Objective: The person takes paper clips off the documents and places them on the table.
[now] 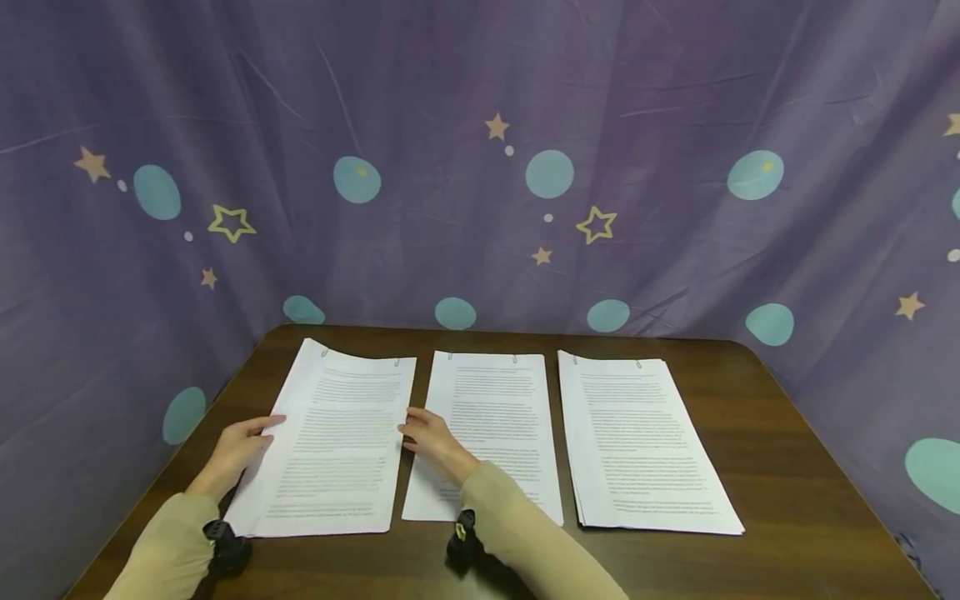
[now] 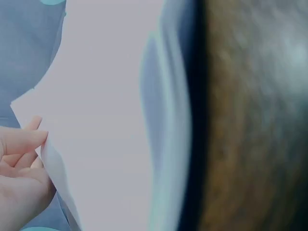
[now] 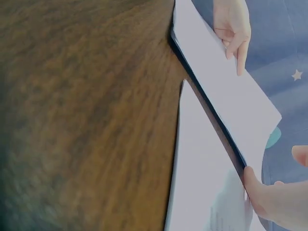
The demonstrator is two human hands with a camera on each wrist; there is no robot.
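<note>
My left hand (image 1: 238,450) is at the left edge of the leftmost stack of printed paper sheets (image 1: 337,450), thumb and fingertips gripping that side. In the left wrist view its fingers (image 2: 44,137) meet the white paper edge. The right hand (image 1: 435,440) holds the same stack's right edge, above the middle stack. The right wrist view shows the right thumb (image 3: 252,180) against this edge. The stack's upper left corner curls upward, and a paper clip (image 1: 397,362) sits on its top edge. Fingertips under the sheets are hidden.
A middle stack of paper (image 1: 495,392) and a right stack of paper (image 1: 645,442) lie beside it, each with clips at the top. All are on a dark wooden table (image 1: 795,500). A patterned purple curtain (image 1: 450,108) hangs behind.
</note>
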